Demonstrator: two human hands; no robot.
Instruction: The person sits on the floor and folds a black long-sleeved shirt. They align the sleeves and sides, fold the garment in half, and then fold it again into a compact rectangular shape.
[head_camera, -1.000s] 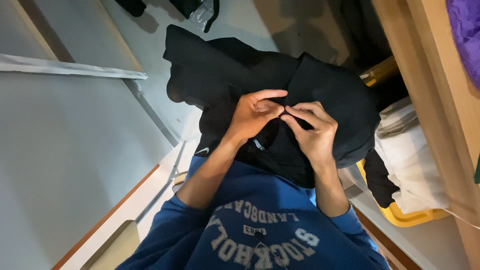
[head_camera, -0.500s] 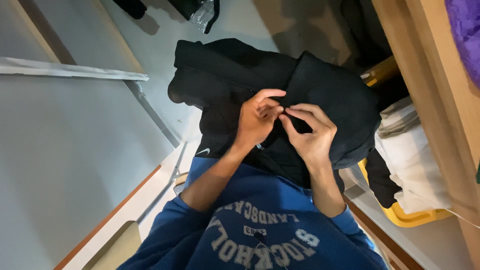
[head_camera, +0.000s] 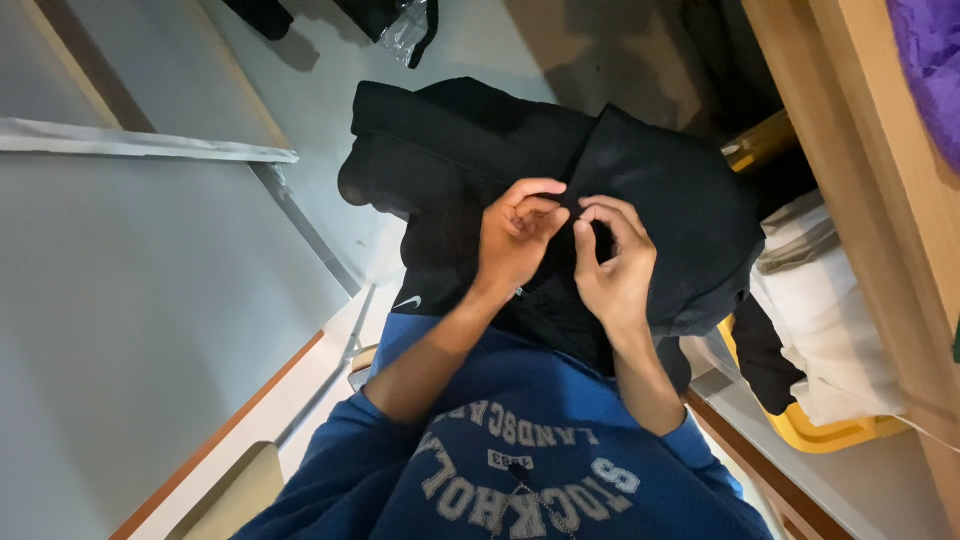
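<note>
A black hooded garment (head_camera: 660, 190) hangs in front of my chest, spread over my blue sweatshirt (head_camera: 520, 450). My left hand (head_camera: 515, 240) pinches a fold of the black cloth near its middle, fingers curled in. Right beside it, my right hand (head_camera: 612, 270) grips the same fold with thumb and fingertips. The two hands nearly touch. What lies between the fingertips is hidden by the dark cloth.
A yellow basket (head_camera: 810, 432) holding white cloth (head_camera: 830, 320) and a dark piece stands at the right, against a wooden frame (head_camera: 850, 150). Purple fabric (head_camera: 930, 60) shows top right. A white rail (head_camera: 140, 145) crosses the grey floor at left. Dark items and clear plastic (head_camera: 405, 30) lie at the top.
Both hands have stayed on the black garment. The left fingers have curled tighter and the hands have drawn slightly closer together; the cloth has shifted a little.
</note>
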